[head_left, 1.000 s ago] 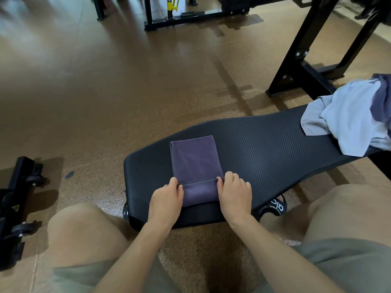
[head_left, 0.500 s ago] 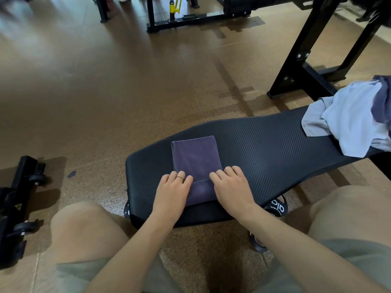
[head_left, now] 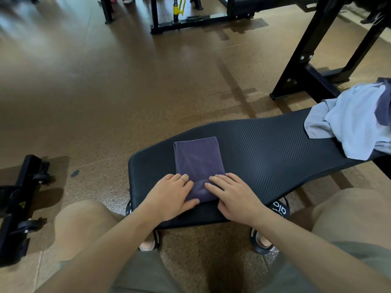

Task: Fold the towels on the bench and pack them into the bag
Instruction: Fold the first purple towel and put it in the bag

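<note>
A folded purple towel (head_left: 198, 163) lies flat near the left end of a black padded bench (head_left: 264, 149), its long sides running from the near edge toward the far edge, as a seated person presses on its near end with both hands. The left hand (head_left: 171, 196) rests palm down on the towel's near left corner, its fingers (head_left: 186, 180) straight and spread, a thin ring on one of them, the thumb laid along the towel's near edge. The right hand (head_left: 232, 197) lies flat on the near right corner, fingers extended and pointing inward toward the left hand; neither hand curls round the cloth. A narrow band of the towel's near end shows between the two hands, set off by a crease across the towel. At the right end of the bench, well apart from the folded towel, a pale blue towel (head_left: 351, 123) sits in a loose, unfolded heap with a darker purple cloth (head_left: 384, 102) lying on it at the picture's right edge. The person's bare knees flank the bench's near edge, above a brown speckled floor (head_left: 105, 102). Black equipment frames (head_left: 306, 60) stand on the floor beyond the bench.
</note>
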Available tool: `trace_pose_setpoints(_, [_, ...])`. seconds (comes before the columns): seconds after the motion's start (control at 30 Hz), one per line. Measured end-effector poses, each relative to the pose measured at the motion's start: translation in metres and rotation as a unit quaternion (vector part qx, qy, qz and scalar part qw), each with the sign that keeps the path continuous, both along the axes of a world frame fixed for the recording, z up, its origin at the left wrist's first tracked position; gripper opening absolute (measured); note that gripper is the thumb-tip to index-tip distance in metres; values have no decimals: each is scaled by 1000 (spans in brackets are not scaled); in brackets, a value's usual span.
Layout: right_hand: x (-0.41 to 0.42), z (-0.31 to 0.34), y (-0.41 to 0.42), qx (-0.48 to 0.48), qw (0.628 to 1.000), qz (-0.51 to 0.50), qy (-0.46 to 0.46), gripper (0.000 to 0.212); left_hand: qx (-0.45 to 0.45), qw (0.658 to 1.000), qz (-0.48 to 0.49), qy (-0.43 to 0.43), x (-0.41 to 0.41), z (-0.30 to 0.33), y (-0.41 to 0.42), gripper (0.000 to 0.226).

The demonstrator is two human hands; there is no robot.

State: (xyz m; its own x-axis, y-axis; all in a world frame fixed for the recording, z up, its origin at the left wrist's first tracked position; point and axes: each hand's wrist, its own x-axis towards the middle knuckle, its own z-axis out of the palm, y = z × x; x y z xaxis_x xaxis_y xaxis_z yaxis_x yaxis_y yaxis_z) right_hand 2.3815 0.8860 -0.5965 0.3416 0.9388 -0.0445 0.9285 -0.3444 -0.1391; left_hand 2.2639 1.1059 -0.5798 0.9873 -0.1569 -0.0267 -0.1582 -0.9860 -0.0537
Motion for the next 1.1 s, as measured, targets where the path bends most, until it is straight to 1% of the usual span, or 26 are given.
trace_pose_setpoints(0.07, [4, -1, 3, 3, 1000, 0, -5, 53, -1, 1000, -5, 10, -6, -4, 2, 50])
trace_pose_setpoints(0.17, [8, -2, 8, 55, 998, -30, 24, 40, -21, 999, 19, 22, -9, -6, 1, 40])
trace_pose_setpoints(0.2, [9, 0, 11, 75, 995, -47, 50, 35, -41, 998, 33, 20, -8, -6, 1, 36])
trace_pose_setpoints(0.27, [14, 5, 15, 106, 983, -95, 117, 28, -133, 987, 92, 23, -5, 0, 0, 19])
trace_pose_setpoints(0.3, [17, 7, 17, 116, 975, -121, 149, 27, -187, 973, 134, 30, -3, 4, 0, 12])
trace_pose_setpoints(0.33, [20, 10, 20, 127, 965, -144, 176, 28, -230, 957, 171, 39, -1, 6, 2, 9])
trace_pose_setpoints(0.4, [27, 16, 23, 145, 945, -192, 223, 34, -285, 932, 214, 60, 4, 8, 7, 7])
trace_pose_setpoints(0.47, [33, 19, 27, 155, 921, -244, 260, 38, -345, 900, 257, 66, 5, 7, 12, 8])
trace_pose_setpoints(0.57, [40, 18, 36, 159, 901, -286, 284, 32, -429, 833, 344, 56, 9, 4, 17, 6])
trace_pose_setpoints(0.6, [41, 16, 39, 158, 900, -293, 283, 30, -446, 814, 367, 55, 10, 3, 17, 4])
trace_pose_setpoints(0.63, [43, 14, 42, 157, 898, -300, 280, 28, -453, 804, 382, 55, 12, 2, 16, 4])
trace_pose_setpoints(0.7, [46, 10, 48, 153, 896, -316, 273, 24, -447, 800, 397, 55, 17, 0, 16, 5])
trace_pose_setpoints(0.77, [50, 7, 53, 144, 895, -332, 260, 21, -429, 805, 406, 53, 22, -2, 15, 8])
trace_pose_setpoints(0.9, [53, 2, 60, 121, 905, -344, 220, 16, -366, 830, 419, 40, 27, -6, 9, 13])
trace_pose_setpoints(1.0, [49, -4, 63, 123, 912, -342, 192, 15, -315, 851, 421, 18, 27, -7, 1, 13])
trace_pose_setpoints(1.1, [48, -11, 58, 121, 914, -353, 162, 21, -280, 865, 416, 10, 30, -9, -5, 13])
